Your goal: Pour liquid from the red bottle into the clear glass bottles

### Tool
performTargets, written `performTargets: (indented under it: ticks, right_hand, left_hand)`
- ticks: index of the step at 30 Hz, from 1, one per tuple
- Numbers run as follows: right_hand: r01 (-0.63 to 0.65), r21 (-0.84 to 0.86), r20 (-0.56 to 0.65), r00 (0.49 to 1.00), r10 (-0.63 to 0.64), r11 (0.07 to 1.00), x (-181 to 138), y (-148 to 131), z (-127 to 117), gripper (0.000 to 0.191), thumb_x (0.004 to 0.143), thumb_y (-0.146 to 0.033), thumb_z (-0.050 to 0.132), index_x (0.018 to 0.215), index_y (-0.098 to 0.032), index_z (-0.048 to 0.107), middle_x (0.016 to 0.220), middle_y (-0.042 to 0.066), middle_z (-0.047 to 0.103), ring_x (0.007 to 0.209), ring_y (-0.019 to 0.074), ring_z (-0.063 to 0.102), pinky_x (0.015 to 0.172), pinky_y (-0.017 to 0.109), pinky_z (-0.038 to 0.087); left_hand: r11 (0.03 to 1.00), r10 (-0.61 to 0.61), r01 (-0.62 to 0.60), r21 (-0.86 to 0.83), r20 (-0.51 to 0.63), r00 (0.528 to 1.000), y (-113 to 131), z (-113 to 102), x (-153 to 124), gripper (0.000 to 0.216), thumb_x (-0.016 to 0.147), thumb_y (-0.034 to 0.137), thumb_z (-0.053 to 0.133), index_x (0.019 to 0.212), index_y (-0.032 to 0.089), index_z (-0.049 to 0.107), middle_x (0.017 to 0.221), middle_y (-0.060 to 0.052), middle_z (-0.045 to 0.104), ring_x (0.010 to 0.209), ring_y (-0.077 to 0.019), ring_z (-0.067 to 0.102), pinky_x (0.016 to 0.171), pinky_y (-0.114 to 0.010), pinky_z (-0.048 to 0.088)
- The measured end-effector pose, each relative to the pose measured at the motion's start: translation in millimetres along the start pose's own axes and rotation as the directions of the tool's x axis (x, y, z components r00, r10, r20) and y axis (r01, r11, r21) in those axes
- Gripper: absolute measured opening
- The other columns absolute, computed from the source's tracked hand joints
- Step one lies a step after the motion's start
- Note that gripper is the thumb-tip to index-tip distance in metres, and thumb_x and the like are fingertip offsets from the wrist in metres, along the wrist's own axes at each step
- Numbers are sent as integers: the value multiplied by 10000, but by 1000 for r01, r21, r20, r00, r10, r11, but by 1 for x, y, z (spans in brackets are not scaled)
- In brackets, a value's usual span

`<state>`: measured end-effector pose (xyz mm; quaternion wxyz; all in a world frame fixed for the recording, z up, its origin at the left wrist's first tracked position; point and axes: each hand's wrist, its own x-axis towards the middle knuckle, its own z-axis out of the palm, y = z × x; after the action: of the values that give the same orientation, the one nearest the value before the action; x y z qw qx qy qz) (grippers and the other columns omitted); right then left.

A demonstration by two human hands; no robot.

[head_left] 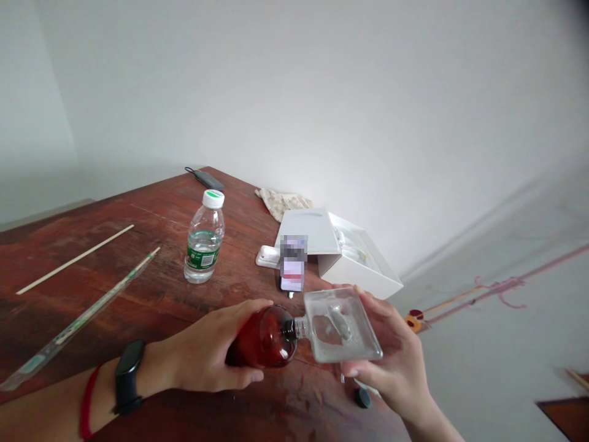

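The left hand (211,353) grasps the brown bottle (264,341) round its body, and the right hand (400,356) grasps the clear bottle (363,345) by its sides, so both necks seem to be kept free of the fingers. Both bottles are above the table (151,304), lying on their sides in the air, neck facing neck, probably so that the mouths can be in line; whether one mouth enters the other, one cannot tell. The black cap (362,398) lies under the right hand, where it could be bumped. Just beyond the bottles the phone (292,279) leans near the white box (368,273), which limits the space ahead. The water bottle (202,248) stands upright to the left, and the bare stick (76,259) lies farther left, both apart from the hands.
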<state>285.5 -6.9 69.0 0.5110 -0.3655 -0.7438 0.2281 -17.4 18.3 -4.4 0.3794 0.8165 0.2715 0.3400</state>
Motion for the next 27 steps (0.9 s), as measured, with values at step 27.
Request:
performTargets:
  ticks: [27]
  right_hand:
    - [-45, -109, 11, 999, 47, 993, 12, -6, -1, 786, 673, -485, 1021, 1381, -320, 723, 1367, 113, 777, 1225, 316, 768, 1012, 423, 651]
  left_hand:
    - [999, 20, -21, -26, -40, 999, -6, -2, 3, 876, 763, 324, 879, 1522, 225, 454, 1472, -160, 660, 1320, -392, 657, 1171, -543, 496]
